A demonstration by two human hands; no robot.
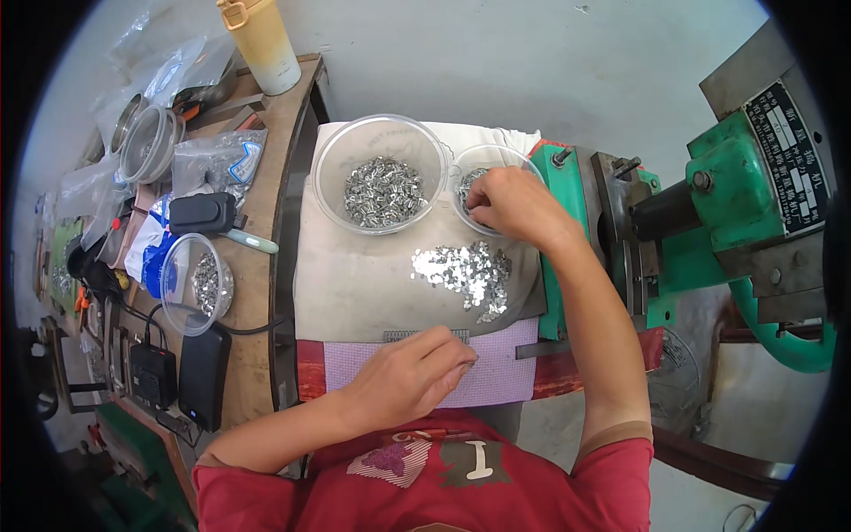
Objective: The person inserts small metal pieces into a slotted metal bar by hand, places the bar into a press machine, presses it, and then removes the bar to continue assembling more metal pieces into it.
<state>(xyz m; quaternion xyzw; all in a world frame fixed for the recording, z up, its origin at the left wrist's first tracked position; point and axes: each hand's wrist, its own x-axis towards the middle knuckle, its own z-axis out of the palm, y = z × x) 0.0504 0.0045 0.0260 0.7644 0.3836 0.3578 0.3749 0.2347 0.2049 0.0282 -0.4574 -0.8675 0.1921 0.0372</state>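
My right hand (pixel 517 206) reaches into a small clear tub (pixel 523 152) with small metal pieces in it. Its fingers are curled together over the pieces, and their tips are partly hidden. Closed in a pinch, my left hand (pixel 415 371) hovers over the purple textured mat (pixel 510 368) near the front edge; whatever its fingertips hold is too small to name. Just beyond it lies a narrow ridged metal strip (pixel 403 336), partly covered by the hand. A larger clear tub (pixel 328 191) holds many small shiny metal parts. Flat silvery pieces (pixel 470 277) are spread on the beige cloth (pixel 341 284).
A green machine press (pixel 731 177) stands close on the right, its base beside the cloth. On the left, a wooden bench (pixel 253 355) carries a clear tub of metal bits (pixel 206 284), a black power bank (pixel 204 377), cables, plastic bags and a yellow bottle (pixel 266 49).
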